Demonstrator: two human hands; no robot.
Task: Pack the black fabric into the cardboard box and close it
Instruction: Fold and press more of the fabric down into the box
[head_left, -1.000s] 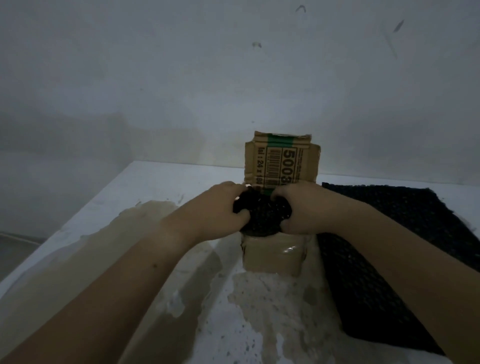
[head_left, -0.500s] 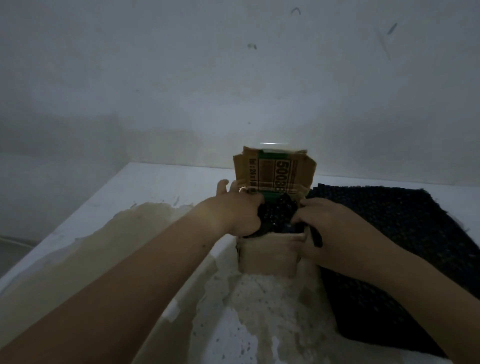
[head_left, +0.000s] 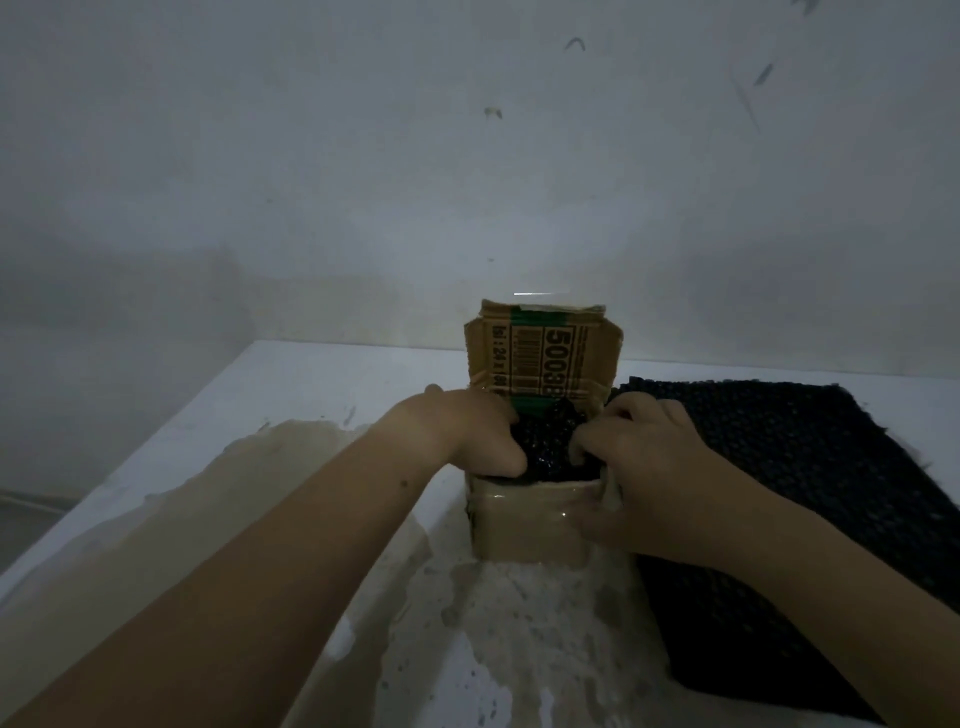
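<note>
Snugly between hands (head_left: 485, 436) (boxed): fabric (head_left: 550, 441)

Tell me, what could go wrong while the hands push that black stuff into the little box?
The bunched black fabric still bulges above the rim of the small brown cardboard box, so the upright printed flap might not shut over it. The left hand and right hand press from both sides, so hard pushing might bend the walls or tip the box.
</note>
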